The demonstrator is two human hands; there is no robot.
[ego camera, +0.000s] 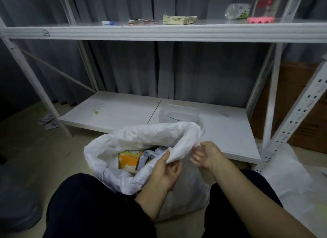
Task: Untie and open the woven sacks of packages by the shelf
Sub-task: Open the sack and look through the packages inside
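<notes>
Between both hands, open woven sack (141, 136), left hand (164, 172) gripping rim

Bare forearms — dark black trousers (85, 207).

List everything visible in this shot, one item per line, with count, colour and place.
woven plastic sack: one, white, open on the floor before the shelf
cardboard carton: one, orange, inside the sack
grey wrapped parcels: number unclear, beside the carton
metal shelf rack: one, white, behind the sack
clear plastic tub: one, on the bottom board
paper bundle: one, beige, on the upper board
marker pen: one, white with a blue cap, on the upper board
lying plastic bottle: one, clear, on the upper board
pink-based jar: one, upper right
brown cardboard box: one, far right
left hand: pinching the sack rim
right hand: gripping the rim
</notes>
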